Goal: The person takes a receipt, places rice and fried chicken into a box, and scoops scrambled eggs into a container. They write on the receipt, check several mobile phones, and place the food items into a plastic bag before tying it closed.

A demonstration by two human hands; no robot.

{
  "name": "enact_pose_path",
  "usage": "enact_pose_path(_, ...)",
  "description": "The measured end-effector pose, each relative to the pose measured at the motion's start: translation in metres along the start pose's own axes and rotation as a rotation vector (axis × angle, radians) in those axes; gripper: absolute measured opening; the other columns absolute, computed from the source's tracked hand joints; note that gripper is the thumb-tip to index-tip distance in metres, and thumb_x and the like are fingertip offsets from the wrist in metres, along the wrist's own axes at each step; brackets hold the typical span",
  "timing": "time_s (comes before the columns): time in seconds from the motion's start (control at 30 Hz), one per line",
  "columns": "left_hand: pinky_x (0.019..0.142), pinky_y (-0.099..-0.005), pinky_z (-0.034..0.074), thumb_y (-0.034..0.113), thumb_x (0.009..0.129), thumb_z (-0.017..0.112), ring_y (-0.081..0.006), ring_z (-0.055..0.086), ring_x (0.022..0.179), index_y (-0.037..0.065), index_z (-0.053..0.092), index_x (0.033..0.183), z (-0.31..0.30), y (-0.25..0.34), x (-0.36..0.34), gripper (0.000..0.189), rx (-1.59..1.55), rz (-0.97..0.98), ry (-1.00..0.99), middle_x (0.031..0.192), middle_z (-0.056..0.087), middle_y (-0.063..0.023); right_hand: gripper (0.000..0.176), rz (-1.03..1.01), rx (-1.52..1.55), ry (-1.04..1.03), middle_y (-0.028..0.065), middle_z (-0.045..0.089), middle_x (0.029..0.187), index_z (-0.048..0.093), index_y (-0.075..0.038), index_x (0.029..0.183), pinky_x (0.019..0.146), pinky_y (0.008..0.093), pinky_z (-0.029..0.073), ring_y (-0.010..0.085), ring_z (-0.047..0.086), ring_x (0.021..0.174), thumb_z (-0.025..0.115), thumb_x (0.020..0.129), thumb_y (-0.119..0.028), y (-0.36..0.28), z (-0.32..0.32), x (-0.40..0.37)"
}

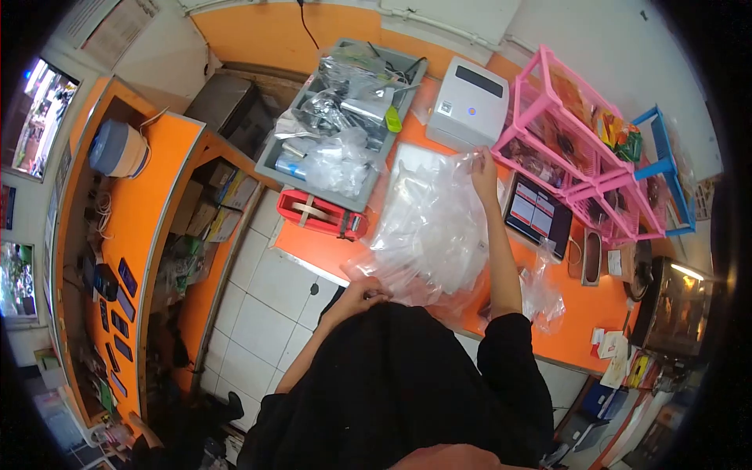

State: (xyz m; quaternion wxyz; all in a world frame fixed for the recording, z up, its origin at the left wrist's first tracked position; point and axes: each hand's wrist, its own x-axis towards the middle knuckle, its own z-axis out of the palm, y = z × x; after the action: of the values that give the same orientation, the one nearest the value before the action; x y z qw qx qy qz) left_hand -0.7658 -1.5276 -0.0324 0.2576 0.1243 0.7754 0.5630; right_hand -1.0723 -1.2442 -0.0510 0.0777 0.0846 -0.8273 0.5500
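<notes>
A large clear plastic bag [439,227] lies spread and crumpled over the orange table [309,249]. My left hand [362,297] is at the bag's near-left edge, close to my body, with its fingers closed on the plastic. At the far-right corner, my right hand [484,174] pinches the film, its arm stretched along the bag's right side. White, flat material shows through the plastic; what it is I cannot make out. More loose clear plastic [542,298] lies right of my right forearm.
Beyond the bag stand a grey crate [270,160] of wrapped goods and a white label printer [468,104]. A red tape dispenser [321,215] sits at left, a tablet [538,215] and pink racks [548,98] at right. Another person's hand [145,431] shows lower left.
</notes>
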Motion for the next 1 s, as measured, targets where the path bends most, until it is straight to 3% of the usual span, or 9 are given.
enact_pose_path(0.17, 0.063, -0.0225, 0.049, 0.008, 0.087, 0.056, -0.0123, 0.062, 0.077, -0.004, 0.057, 0.101, 0.005, 0.002, 0.002, 0.018, -0.365, -0.038, 0.494, 0.080, 0.063, -0.0059, 0.023, -0.129, 0.077, -0.292, 0.0135, 0.062, 0.084, 0.062, 0.001, 0.084, 0.077, 0.0347, 0.044, 0.0229, 0.060, 0.083, 0.046, 0.085, -0.016, -0.090, 0.025, 0.026)
enact_pose_path(0.37, 0.056, -0.0186, 0.046, 0.009, 0.086, 0.058, -0.0093, 0.060, 0.073, 0.000, 0.057, 0.106, -0.032, 0.031, 0.006, 0.022, -0.768, 0.014, 0.524, 0.085, 0.062, -0.0037, 0.025, -0.458, -0.651, -0.161, 0.0175, 0.061, 0.100, 0.060, 0.001, 0.098, 0.078, 0.0400, 0.047, 0.0316, 0.060, 0.090, 0.047, 0.082, -0.012, -0.119, 0.101, 0.101)
enact_pose_path(0.43, 0.054, -0.0179, 0.044, 0.010, 0.086, 0.059, -0.0068, 0.057, 0.069, -0.001, 0.057, 0.106, -0.041, 0.035, 0.004, 0.022, -0.978, -0.064, 0.418, 0.084, 0.062, -0.0028, 0.029, -0.613, -0.813, -0.077, 0.0179, 0.059, 0.103, 0.058, -0.001, 0.106, 0.078, 0.0425, 0.048, 0.0329, 0.060, 0.089, 0.045, 0.081, -0.009, -0.087, 0.136, 0.137)
enact_pose_path(0.47, 0.053, -0.0175, 0.042, 0.011, 0.086, 0.059, -0.0056, 0.056, 0.067, -0.001, 0.058, 0.106, -0.046, 0.034, 0.002, 0.022, -1.079, -0.100, 0.362, 0.084, 0.061, -0.0023, 0.029, -0.539, -0.907, -0.130, 0.0172, 0.059, 0.102, 0.057, -0.001, 0.107, 0.077, 0.0432, 0.048, 0.0323, 0.061, 0.087, 0.046, 0.081, -0.009, -0.081, 0.145, 0.147)
enact_pose_path(0.5, 0.068, -0.0227, 0.047, 0.008, 0.086, 0.058, -0.0102, 0.058, 0.080, -0.002, 0.057, 0.101, -0.050, 0.023, 0.001, 0.018, -1.169, -0.128, 0.282, 0.093, 0.062, -0.0061, 0.029, -0.463, -0.996, -0.184, 0.0164, 0.059, 0.101, 0.056, -0.002, 0.108, 0.076, 0.0439, 0.049, 0.0317, 0.062, 0.084, 0.046, 0.081, -0.009, -0.077, 0.152, 0.154)
enact_pose_path(0.53, 0.065, -0.0216, 0.046, 0.009, 0.087, 0.058, -0.0085, 0.057, 0.075, -0.002, 0.057, 0.102, -0.051, 0.014, 0.001, 0.019, -1.087, -0.109, 0.322, 0.090, 0.062, -0.0048, 0.030, -0.383, -1.081, -0.240, 0.0157, 0.059, 0.101, 0.055, -0.003, 0.109, 0.074, 0.0446, 0.049, 0.0311, 0.062, 0.082, 0.046, 0.081, -0.009, -0.072, 0.160, 0.163)
enact_pose_path(0.6, 0.058, -0.0193, 0.044, 0.013, 0.088, 0.057, -0.0050, 0.055, 0.066, -0.003, 0.058, 0.103, -0.047, 0.002, 0.004, 0.022, -0.930, -0.090, 0.399, 0.085, 0.061, -0.0023, 0.021, -0.495, -1.180, -0.276, 0.0134, 0.061, 0.090, 0.061, -0.005, 0.096, 0.065, 0.0434, 0.052, 0.0300, 0.064, 0.076, 0.049, 0.080, -0.011, -0.065, 0.165, 0.180)
enact_pose_path(0.8, 0.078, -0.0240, 0.047, 0.004, 0.088, 0.053, -0.0113, 0.058, 0.087, -0.001, 0.051, 0.112, -0.080, 0.028, 0.008, 0.024, -0.879, -0.012, 0.324, 0.097, 0.061, -0.0067, 0.012, -0.586, -1.437, -0.544, 0.0129, 0.065, 0.078, 0.067, -0.009, 0.074, 0.055, 0.0377, 0.052, 0.0265, 0.066, 0.073, 0.055, 0.075, -0.012, -0.125, 0.120, 0.193)
enact_pose_path(1.0, 0.081, -0.0246, 0.045, -0.003, 0.082, 0.059, -0.0119, 0.054, 0.094, -0.001, 0.050, 0.113, -0.104, 0.075, 0.040, 0.032, -0.856, 0.105, 0.080, 0.108, 0.055, -0.0078, 0.008, -0.262, -1.440, -0.178, 0.0148, 0.065, 0.077, 0.067, -0.006, 0.071, 0.057, 0.0392, 0.053, 0.0288, 0.066, 0.072, 0.060, 0.069, -0.010, -0.177, 0.055, 0.148)
